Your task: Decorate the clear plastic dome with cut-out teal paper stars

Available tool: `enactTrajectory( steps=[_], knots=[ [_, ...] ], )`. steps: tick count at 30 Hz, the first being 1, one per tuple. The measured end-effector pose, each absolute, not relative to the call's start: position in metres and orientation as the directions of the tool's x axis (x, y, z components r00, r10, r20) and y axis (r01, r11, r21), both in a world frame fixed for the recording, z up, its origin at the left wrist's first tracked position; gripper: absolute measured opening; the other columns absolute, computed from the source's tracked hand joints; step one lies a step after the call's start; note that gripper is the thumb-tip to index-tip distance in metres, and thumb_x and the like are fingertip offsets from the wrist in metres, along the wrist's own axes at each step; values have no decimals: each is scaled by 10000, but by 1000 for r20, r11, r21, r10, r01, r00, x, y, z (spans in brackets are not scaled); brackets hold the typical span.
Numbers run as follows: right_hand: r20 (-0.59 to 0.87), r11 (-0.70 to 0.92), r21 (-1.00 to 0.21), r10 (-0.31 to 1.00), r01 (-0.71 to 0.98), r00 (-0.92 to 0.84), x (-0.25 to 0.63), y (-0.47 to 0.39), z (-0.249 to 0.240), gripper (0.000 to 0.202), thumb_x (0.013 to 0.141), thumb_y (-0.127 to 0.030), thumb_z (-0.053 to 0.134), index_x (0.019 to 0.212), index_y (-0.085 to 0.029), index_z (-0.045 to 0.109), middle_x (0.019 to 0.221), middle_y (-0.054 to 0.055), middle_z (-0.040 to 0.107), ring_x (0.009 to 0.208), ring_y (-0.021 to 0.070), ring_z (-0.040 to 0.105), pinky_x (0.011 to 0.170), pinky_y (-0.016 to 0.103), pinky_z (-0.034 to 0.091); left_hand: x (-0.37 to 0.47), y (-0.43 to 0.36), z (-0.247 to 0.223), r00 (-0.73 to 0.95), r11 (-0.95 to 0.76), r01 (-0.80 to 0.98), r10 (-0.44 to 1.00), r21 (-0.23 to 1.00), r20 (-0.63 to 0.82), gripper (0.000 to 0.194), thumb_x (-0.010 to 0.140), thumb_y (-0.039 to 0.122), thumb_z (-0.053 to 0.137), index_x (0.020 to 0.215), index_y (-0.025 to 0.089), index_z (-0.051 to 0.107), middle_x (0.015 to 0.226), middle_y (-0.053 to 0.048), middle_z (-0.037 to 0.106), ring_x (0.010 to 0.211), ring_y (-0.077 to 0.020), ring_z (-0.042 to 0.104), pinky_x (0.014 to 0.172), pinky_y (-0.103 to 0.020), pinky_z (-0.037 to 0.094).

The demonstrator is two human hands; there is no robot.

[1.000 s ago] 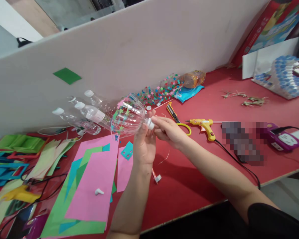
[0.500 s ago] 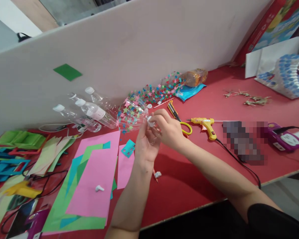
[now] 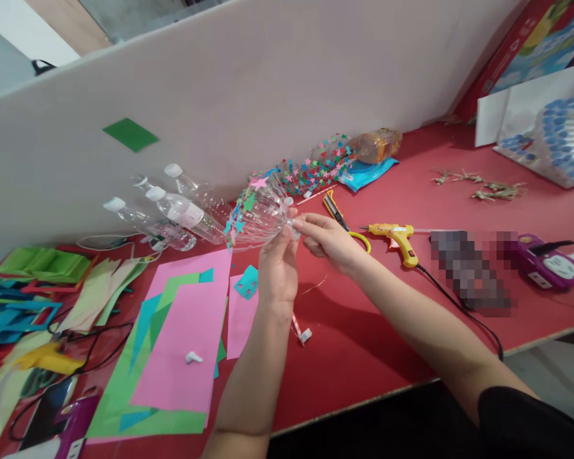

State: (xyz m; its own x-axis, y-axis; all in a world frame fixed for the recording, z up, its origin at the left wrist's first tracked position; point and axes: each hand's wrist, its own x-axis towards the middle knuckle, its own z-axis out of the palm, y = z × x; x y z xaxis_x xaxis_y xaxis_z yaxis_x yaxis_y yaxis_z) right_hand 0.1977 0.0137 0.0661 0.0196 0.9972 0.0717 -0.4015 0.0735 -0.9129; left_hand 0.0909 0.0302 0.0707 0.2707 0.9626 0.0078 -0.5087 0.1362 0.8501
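A clear plastic bottle cut into thin strips (image 3: 263, 213) flares out to the left, with pink, green and blue paper stars on the strip ends. My left hand (image 3: 278, 264) is closed around its neck end from below. At the same end, the fingers of my right hand (image 3: 328, 239) pinch the whitish bottle neck (image 3: 294, 231); the fingers partly hide it. A loose white cap (image 3: 288, 201) lies just behind my hands. Below them on the red table are a striped straw (image 3: 296, 325) and a small whitish piece (image 3: 305, 335).
Capped bottles (image 3: 186, 213) lean by the partition at left, beside more star-covered strips (image 3: 313, 169). Coloured paper sheets (image 3: 172, 344) cover the left front. To the right lie a box cutter (image 3: 335, 209), yellow-handled scissors (image 3: 361, 240), a glue gun (image 3: 399, 239) and a purple power socket (image 3: 548, 262).
The cut bottle has turned in my hands, its starred strips showing more to the front. My right hand has shifted slightly, its fingers lower and more stretched toward the neck.
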Motion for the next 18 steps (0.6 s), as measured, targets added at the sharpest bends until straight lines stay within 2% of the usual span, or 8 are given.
enactTrajectory(
  steps=[3,6,8,10,12,14,18],
  knots=[
    [214,257,-935,958,-244,192,198,14,64,280,770,-410,698,860,-194,546,715,-53,553,593,74,466,558,201,364,92,31,68,282,203,-541,958,816,-51,260,729,383,798,925,218,752,1129,-39,741,1178,-182,627,1007,-273,469],
    [343,307,-936,903,173,259,197,11,60,248,776,-290,688,965,-204,551,937,0,638,746,116,567,674,235,427,92,34,67,368,376,-540,910,754,-190,186,838,378,700,897,205,735,999,-37,751,984,-152,687,876,-251,527],
    [418,269,-834,878,481,233,196,8,57,275,800,-225,655,1056,-209,557,1071,38,638,800,143,592,667,249,421,92,35,67,381,440,-548,888,712,-256,173,888,351,650,862,195,721,889,-22,741,844,-119,691,779,-212,535],
    [470,240,-705,862,667,187,194,5,55,280,839,-194,604,1116,-210,563,1182,77,612,894,177,612,661,257,418,92,36,69,358,450,-568,889,689,-285,172,913,329,625,848,194,709,832,-3,726,762,-96,680,711,-185,529],
    [493,226,-637,854,737,164,192,3,55,280,871,-186,557,1149,-222,569,1238,92,591,968,198,615,658,260,417,91,37,70,319,426,-582,903,693,-288,183,931,318,597,852,192,705,845,-6,729,749,-95,681,694,-183,534],
    [507,232,-635,845,737,171,193,3,56,288,867,-182,548,1148,-231,578,1238,88,596,993,203,609,669,262,417,88,39,71,282,391,-581,919,714,-275,209,946,319,565,865,190,708,889,-27,741,782,-111,692,699,-196,547],
    [442,253,-776,871,578,212,205,6,65,283,814,-224,622,1096,-210,591,1112,45,657,778,146,580,675,253,410,79,48,68,285,324,-570,940,755,-188,232,936,379,571,955,197,713,1081,-68,741,1051,-156,683,801,-234,555]
  ],
)
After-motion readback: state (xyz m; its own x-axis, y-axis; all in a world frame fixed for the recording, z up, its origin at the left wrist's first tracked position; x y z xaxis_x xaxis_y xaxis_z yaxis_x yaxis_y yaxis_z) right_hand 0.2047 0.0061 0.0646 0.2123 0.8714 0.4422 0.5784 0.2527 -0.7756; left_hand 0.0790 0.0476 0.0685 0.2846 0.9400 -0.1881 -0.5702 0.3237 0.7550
